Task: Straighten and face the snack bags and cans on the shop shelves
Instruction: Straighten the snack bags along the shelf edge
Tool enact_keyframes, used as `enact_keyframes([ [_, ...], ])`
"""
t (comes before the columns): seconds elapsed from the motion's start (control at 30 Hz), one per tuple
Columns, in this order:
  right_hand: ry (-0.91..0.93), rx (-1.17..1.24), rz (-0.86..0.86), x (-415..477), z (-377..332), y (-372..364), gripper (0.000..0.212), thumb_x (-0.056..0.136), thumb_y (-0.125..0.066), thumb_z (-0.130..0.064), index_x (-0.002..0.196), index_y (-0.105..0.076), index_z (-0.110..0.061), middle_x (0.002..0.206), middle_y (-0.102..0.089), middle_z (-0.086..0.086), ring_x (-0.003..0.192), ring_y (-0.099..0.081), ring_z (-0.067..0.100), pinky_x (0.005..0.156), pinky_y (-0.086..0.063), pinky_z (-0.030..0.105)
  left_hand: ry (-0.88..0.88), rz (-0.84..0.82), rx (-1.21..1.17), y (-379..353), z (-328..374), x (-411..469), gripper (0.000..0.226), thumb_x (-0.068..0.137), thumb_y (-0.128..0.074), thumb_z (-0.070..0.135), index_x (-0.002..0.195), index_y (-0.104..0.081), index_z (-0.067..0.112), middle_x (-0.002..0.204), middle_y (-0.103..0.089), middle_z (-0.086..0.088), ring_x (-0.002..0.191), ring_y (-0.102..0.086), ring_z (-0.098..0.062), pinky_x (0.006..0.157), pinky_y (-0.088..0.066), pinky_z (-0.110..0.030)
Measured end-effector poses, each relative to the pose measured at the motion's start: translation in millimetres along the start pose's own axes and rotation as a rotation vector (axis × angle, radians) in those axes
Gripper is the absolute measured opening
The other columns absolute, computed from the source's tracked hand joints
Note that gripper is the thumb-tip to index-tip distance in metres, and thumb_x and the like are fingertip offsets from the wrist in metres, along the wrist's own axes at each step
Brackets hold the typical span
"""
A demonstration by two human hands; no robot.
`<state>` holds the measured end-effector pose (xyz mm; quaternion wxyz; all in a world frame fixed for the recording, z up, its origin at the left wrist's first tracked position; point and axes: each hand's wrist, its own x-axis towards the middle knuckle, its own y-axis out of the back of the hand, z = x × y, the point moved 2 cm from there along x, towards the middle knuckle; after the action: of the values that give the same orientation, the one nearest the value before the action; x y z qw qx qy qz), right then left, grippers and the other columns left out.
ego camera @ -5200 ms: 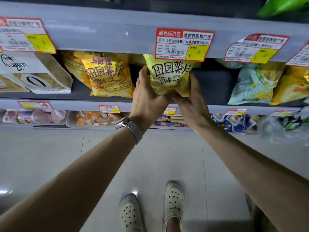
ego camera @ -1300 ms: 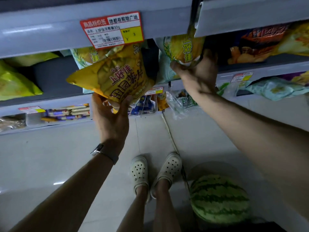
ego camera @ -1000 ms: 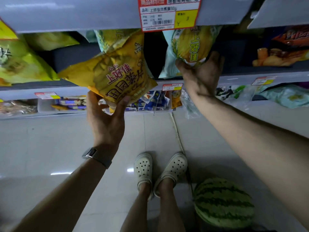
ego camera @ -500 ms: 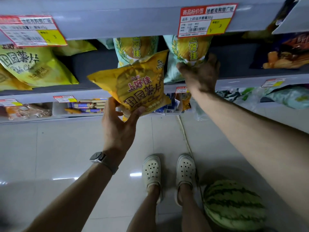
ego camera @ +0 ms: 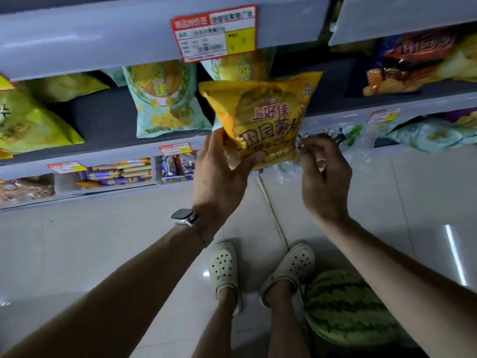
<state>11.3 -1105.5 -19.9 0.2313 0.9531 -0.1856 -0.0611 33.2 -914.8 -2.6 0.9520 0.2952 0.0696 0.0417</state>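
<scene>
The left hand [ego camera: 219, 177] holds the yellow bag [ego camera: 260, 117] by its lower left part. The thumb lies across the front and the fingers are curled behind. The bag is upright with its printed face towards the camera, in the air just in front of the shelf [ego camera: 103, 153] edge and not resting on it.

The right hand [ego camera: 325, 177] is at the bag's lower right corner, its fingers curled in narrow and their tips touching the corner. Whether they pinch it, I cannot tell.

Behind the yellow bag a teal bag [ego camera: 240, 65] stands on the shelf, mostly hidden, and a second teal bag [ego camera: 165, 99] stands just to its left. A green bag [ego camera: 31, 122] leans further left, and a dark bag [ego camera: 418, 63] lies on the shelf to the right. A red price tag [ego camera: 214, 34] hangs on the upper shelf above the yellow bag.

A watch [ego camera: 184, 217] sits on the left wrist. On the floor [ego camera: 77, 254] a watermelon [ego camera: 346, 308] lies beside the person's right foot.
</scene>
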Motion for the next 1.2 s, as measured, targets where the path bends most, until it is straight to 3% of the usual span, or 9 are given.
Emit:
enact_keyframes([
  [0.23,-0.098,0.019,0.069,33.6,15.6,37.4,0.021,0.097,-0.063,-0.029,0.118,-0.065,-0.031,0.113,-0.067,-0.012,0.106,-0.061,-0.002,0.090,-0.051,0.024,-0.089,-0.035,0.010,-72.6,58.4,37.3,0.050,0.086,-0.080,0.046,0.119,-0.059,0.015,0.113,-0.063,0.000,0.101,-0.058,-0.021,0.071,-0.038,-0.027],
  [0.37,-0.089,0.009,0.065,71.6,14.6,51.8,0.050,0.088,-0.062,-0.034,0.136,-0.062,-0.018,0.119,-0.062,-0.004,0.109,-0.058,0.009,0.091,-0.049,0.028,-0.153,0.002,0.039,-101.7,81.0,63.6,0.040,0.087,-0.079,0.047,0.101,-0.053,0.020,0.100,-0.060,0.004,0.090,-0.055,-0.017,0.060,-0.029,-0.019],
  [0.47,-0.044,-0.042,-0.020,97.3,9.3,52.7,0.064,0.086,-0.062,-0.035,0.147,-0.053,-0.015,0.133,-0.058,-0.002,0.118,-0.054,0.010,0.091,-0.040,0.018,-0.159,0.028,0.044,-114.8,84.6,82.3,0.040,0.087,-0.077,0.049,0.099,-0.052,0.020,0.097,-0.062,0.002,0.088,-0.057,-0.017,0.060,-0.030,-0.015],
  [0.67,-0.054,-0.147,-0.230,118.2,26.1,37.9,0.076,0.086,-0.067,-0.037,0.155,-0.040,-0.020,0.152,-0.047,0.004,0.134,-0.050,0.023,0.102,-0.048,0.036,-0.109,0.002,0.102,-126.8,73.6,98.5,0.030,0.098,-0.071,0.035,0.109,-0.055,0.012,0.093,-0.052,0.004,0.079,-0.044,-0.015,0.059,-0.026,-0.015],
  [0.8,-0.074,-0.171,-0.301,117.4,32.6,40.2,0.087,0.090,-0.071,-0.027,0.163,-0.026,-0.020,0.164,-0.033,0.003,0.145,-0.039,0.024,0.102,-0.034,0.030,-0.099,-0.029,0.092,-129.4,74.3,94.8,0.033,0.100,-0.068,0.028,0.124,-0.058,0.007,0.100,-0.060,0.004,0.081,-0.045,-0.003,0.061,-0.031,-0.001],
  [0.9,-0.062,-0.169,-0.341,117.1,33.4,48.9,0.085,0.091,-0.068,-0.025,0.164,-0.024,-0.024,0.167,-0.030,0.001,0.148,-0.036,0.023,0.104,-0.034,0.032,-0.071,-0.036,0.111,-127.5,73.2,93.6,0.036,0.100,-0.067,0.034,0.125,-0.059,0.011,0.102,-0.064,0.005,0.083,-0.052,-0.009,0.063,-0.036,-0.006],
  [1.0,-0.058,-0.187,-0.394,117.2,34.1,62.0,0.079,0.093,-0.065,-0.024,0.162,-0.028,-0.026,0.165,-0.034,0.001,0.143,-0.042,0.023,0.104,-0.039,0.035,-0.030,-0.077,0.135,-123.0,73.6,80.7,0.038,0.097,-0.064,0.032,0.131,-0.058,0.015,0.118,-0.070,0.001,0.103,-0.064,-0.023,0.080,-0.052,-0.033],
  [1.1,-0.041,-0.247,-0.435,118.3,35.5,78.1,0.077,0.096,-0.063,-0.027,0.163,-0.026,-0.025,0.164,-0.036,0.002,0.142,-0.044,0.025,0.105,-0.044,0.041,0.048,-0.144,0.244,-118.9,79.4,57.1,0.056,0.096,-0.067,0.025,0.149,-0.051,0.018,0.138,-0.063,-0.003,0.112,-0.060,-0.022,0.084,-0.041,-0.028],
  [1.2,0.017,-0.360,-0.410,124.1,38.1,102.9,0.071,0.099,-0.059,-0.033,0.162,-0.028,-0.024,0.161,-0.041,0.002,0.142,-0.045,0.026,0.107,-0.047,0.044,-0.004,-0.217,0.356,-118.4,87.2,30.5,0.058,0.095,-0.067,0.018,0.150,-0.049,0.016,0.133,-0.055,-0.007,0.104,-0.053,-0.018,0.082,-0.038,-0.030],
])
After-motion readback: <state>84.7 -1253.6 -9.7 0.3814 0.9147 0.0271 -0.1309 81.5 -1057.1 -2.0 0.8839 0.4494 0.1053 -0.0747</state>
